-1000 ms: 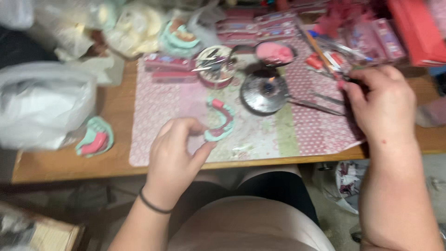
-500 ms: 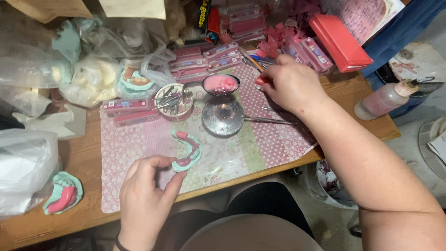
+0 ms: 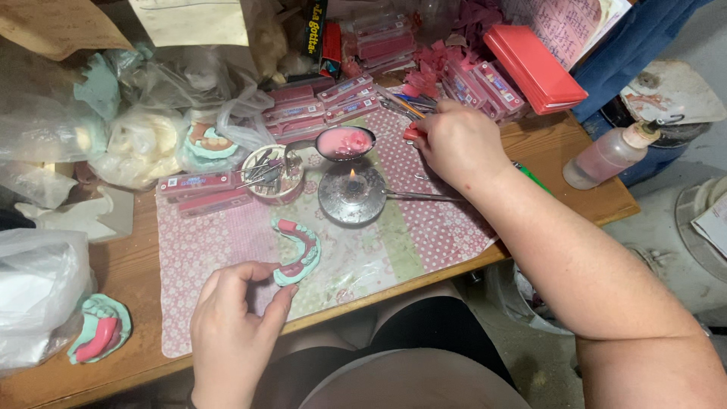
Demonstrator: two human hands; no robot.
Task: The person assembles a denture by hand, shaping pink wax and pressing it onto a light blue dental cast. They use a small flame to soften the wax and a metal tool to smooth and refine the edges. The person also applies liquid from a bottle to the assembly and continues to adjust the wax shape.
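My left hand (image 3: 231,322) pinches the near end of a green horseshoe-shaped dental cast (image 3: 297,251) with pink wax on its ridge, which rests on the patterned mat (image 3: 356,261). My right hand (image 3: 453,142) reaches to the back right of the mat, fingers closed on a small red piece (image 3: 410,134) beside several tools (image 3: 401,106). Between the hands stands a round metal burner (image 3: 351,195) with a small flame, and a ladle of pink wax (image 3: 344,142) lies just behind it.
A dish of metal instruments (image 3: 271,176) and flat pink boxes (image 3: 203,192) sit at the mat's back left. Plastic bags (image 3: 38,291) and another green cast (image 3: 98,331) crowd the left. Red boxes (image 3: 534,67) and a bottle (image 3: 609,155) lie right. The table edge (image 3: 606,216) runs close by.
The view has swung left and settled. My right hand moved from the long tools near the burner to the back of the mat. My left hand stays on the cast.
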